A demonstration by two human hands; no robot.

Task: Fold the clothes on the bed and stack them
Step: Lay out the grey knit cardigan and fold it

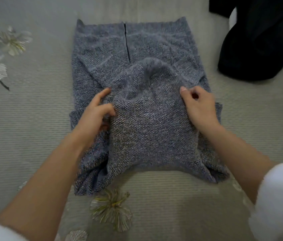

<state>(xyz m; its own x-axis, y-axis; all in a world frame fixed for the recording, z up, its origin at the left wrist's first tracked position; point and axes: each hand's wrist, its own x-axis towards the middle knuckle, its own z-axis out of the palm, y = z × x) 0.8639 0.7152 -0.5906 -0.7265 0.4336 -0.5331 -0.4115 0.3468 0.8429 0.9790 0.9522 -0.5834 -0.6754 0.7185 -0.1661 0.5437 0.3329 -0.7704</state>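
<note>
The left hand (94,115) and right hand (200,108) each pinch the grey sweater (153,133), fingers curled.

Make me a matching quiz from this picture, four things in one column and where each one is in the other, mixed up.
1. grey-blue knitted garment
2. black cloth garment
3. white embroidered flower
4. yellow-green embroidered flower

A. top right of the beige ribbed bedspread
B. just below the knit's near edge
C. centre, gripped by left hand and right hand
D. upper left

Pairs: 1-C, 2-A, 3-D, 4-B
</note>
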